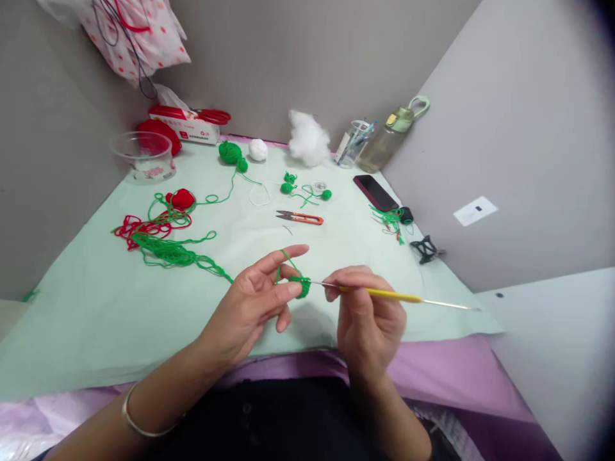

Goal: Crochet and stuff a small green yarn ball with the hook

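Observation:
My left hand (262,294) pinches a small green crocheted piece (303,288) between thumb and fingers, and a strand of green yarn runs over its raised index finger. In my right hand (368,310) is a crochet hook with a yellow handle (394,295), held like a pen. The hook's metal tip touches the green piece; its exact place in the stitches is too small to tell. From a loose heap of green yarn (175,251) at the left, a strand leads towards my left hand.
Orange-handled thread snips (300,218) lie beyond my hands. Farther back are green balls (230,152), white stuffing (309,138), a plastic tub (144,157) and a tissue box (187,125). At the right are a phone (375,193) and a bottle (388,137).

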